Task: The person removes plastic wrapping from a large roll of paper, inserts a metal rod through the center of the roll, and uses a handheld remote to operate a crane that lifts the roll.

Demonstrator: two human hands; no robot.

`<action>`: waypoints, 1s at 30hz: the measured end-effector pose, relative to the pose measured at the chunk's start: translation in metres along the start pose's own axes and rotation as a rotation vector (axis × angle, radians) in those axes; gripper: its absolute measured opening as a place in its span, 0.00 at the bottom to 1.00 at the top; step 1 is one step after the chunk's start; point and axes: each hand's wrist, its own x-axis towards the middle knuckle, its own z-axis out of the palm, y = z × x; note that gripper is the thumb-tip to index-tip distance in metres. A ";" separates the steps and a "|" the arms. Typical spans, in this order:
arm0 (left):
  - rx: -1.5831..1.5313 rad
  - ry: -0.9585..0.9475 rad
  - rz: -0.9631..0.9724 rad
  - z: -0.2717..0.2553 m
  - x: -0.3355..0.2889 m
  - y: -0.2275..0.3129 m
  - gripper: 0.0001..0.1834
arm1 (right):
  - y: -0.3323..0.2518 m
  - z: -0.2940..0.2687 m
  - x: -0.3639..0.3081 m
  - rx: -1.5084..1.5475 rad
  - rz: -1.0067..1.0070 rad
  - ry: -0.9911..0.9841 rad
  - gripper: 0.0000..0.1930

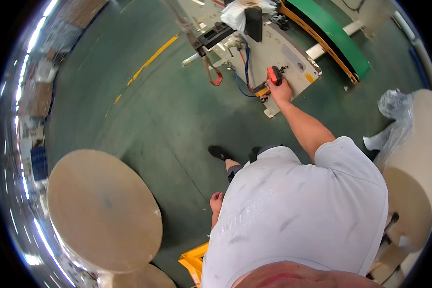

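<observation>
My right arm reaches forward to a pale machine frame (293, 57) with scuffed panels. There my right hand (280, 91) is closed around the lower end of a small red-and-black block (274, 75), whose exact kind I cannot make out. Just left of the fingers sits a yellow-orange part (261, 91) on the frame, with blue hoses (247, 67) running up beside it. My left hand (217, 201) hangs low at my side, its fingers loosely curled, with nothing visible in them.
A large round brown roll (105, 211) stands on the left. Yellow metal equipment (195, 261) is close by my left side. A red-tipped hook (216, 78) hangs ahead. A curved green guard (333, 33) is beyond the machine; another big roll with plastic wrap (398, 113) stands right.
</observation>
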 end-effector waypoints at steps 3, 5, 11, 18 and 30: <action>0.072 -0.136 -0.020 -0.023 0.076 0.029 0.10 | 0.004 -0.006 -0.001 0.087 -0.027 -0.088 0.28; 0.057 -0.189 -0.154 -0.037 0.133 0.049 0.12 | 0.003 -0.013 -0.009 0.068 -0.089 -0.060 0.22; 0.144 -0.427 0.102 -0.077 0.304 0.160 0.14 | -0.062 -0.055 -0.070 1.038 0.135 -0.217 0.17; 0.182 -1.021 0.665 -0.004 0.308 0.410 0.28 | -0.168 -0.076 -0.173 1.503 -0.252 -0.270 0.21; -0.650 -1.731 -0.148 0.094 0.150 0.548 0.37 | -0.141 -0.063 -0.250 0.401 -0.633 -0.488 0.27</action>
